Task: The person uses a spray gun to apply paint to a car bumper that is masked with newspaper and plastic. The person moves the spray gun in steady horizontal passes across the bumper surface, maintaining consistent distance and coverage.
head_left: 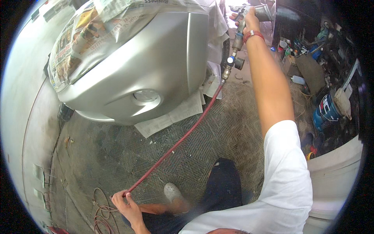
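My right hand point(248, 21) is raised at the top, gripping a metal spray gun point(240, 33) with a regulator and round gauge point(238, 62) below it. A red air hose point(183, 140) runs diagonally from the gun down to my left hand point(128, 204), whose fingers are wrapped round it at lower left. Beside the gun stands a silver car bumper corner point(136, 62) with a round recess point(145, 96); newspaper sheets point(85, 35) cover the body above it, and more paper point(167, 123) lies beneath it.
A pale wall point(23, 117) runs along the left. Coiled hose point(103, 214) lies on the patterned floor point(117, 156) near my feet. At the right are a blue bucket point(325, 113), a cardboard piece point(309, 74), a white bottle point(298, 80) and mixed clutter.
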Action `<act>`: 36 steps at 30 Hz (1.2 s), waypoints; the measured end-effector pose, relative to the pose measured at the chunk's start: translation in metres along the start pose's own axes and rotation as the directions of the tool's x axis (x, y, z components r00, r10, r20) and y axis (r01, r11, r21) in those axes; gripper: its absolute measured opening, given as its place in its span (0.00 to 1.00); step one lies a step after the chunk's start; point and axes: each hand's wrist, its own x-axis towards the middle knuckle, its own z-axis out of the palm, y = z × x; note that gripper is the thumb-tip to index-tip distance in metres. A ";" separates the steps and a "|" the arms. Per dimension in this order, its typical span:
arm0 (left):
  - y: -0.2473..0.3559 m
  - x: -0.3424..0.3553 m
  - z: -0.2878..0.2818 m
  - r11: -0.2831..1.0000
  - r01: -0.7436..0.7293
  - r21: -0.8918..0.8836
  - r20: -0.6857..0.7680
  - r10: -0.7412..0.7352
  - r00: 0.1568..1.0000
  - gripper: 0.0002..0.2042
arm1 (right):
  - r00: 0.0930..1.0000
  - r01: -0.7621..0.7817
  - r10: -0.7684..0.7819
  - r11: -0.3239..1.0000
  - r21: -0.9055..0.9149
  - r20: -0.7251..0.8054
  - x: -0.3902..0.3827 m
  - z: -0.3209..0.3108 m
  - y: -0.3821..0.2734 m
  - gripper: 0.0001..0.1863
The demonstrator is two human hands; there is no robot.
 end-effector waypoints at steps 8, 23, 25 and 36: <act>-0.039 0.004 -0.019 0.997 0.055 0.056 -0.096 -0.049 0.994 0.11 | 0.968 -0.198 0.189 0.980 0.035 0.165 -0.021 -0.059 0.070 0.34; 0.044 -0.001 0.014 0.991 -0.134 0.021 -0.030 0.135 0.990 0.07 | 0.893 -0.443 0.440 0.828 -0.343 -0.091 -0.189 -0.176 0.207 0.40; 0.077 -0.007 0.035 0.984 -0.178 -0.004 0.032 0.178 0.983 0.06 | 0.916 -0.399 0.400 0.891 -0.215 -0.043 -0.195 -0.162 0.195 0.41; 0.245 0.075 0.216 0.876 -0.182 -0.448 0.499 0.413 0.762 0.07 | 0.771 -0.467 0.614 0.725 -0.506 0.169 -0.132 -0.179 0.201 0.39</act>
